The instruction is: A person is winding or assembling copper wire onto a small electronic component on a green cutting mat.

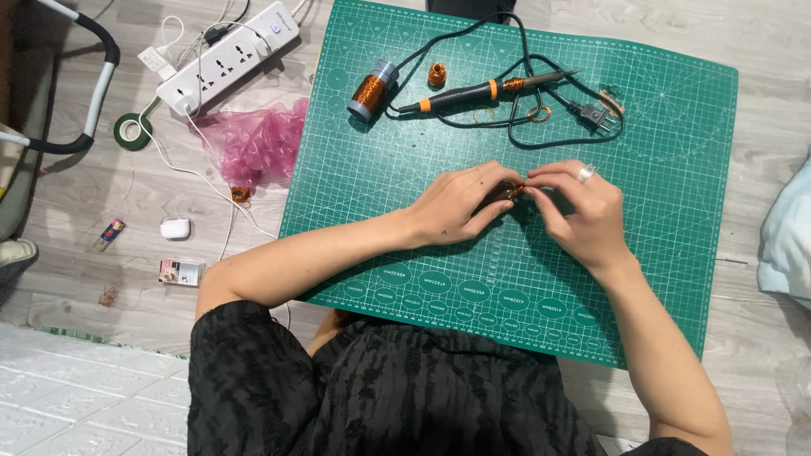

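Both hands meet over the middle of a green cutting mat (659,135). My left hand (460,203) is closed around a small dark object (500,197) with copper wire on it. My right hand (583,211), a ring on one finger, pinches the wire end at that object from the right. Most of the object is hidden by my fingers. Beyond the hands lie a soldering iron (486,90) with an orange and black handle, its black cord and plug (596,116), a spool of copper wire (372,87) and a smaller copper coil (437,74).
The mat lies on a grey wood-look floor. To the left are a white power strip (228,57), a crumpled pink plastic bag (253,139), a roll of green tape (131,129), a white earbud case (176,228) and a small box (181,272). A pale cloth (790,236) sits at the right edge.
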